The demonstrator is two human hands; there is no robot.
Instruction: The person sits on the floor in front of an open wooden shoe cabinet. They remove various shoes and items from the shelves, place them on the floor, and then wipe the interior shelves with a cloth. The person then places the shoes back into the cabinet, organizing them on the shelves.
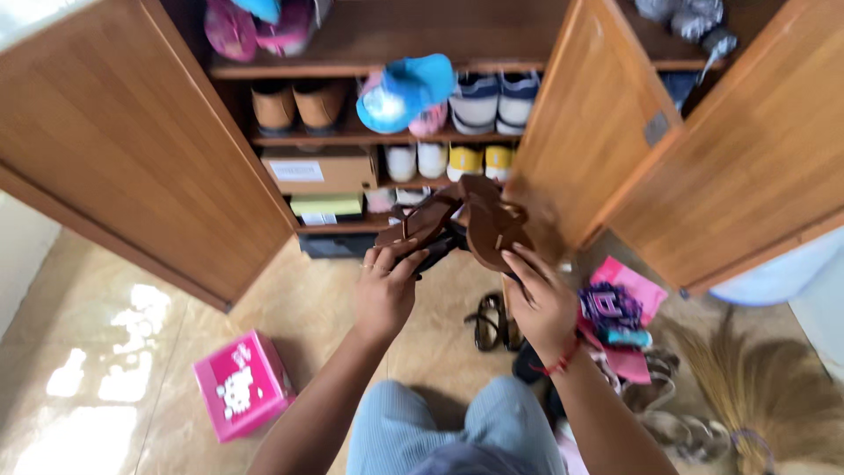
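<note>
- The brown sandals (482, 224) look like smooth, matt leather, thin and flat in the sole.
- The cabinet doors (123, 141) are varnished wood with a visible grain and a soft sheen.
- The floor tiles (105, 369) are glossy and mirror the light.
- The pink box (242, 384) is printed cardboard.
- The broom (765, 396) is rough, dry straw.
- The trousers (440, 435) are matt blue cloth.
</note>
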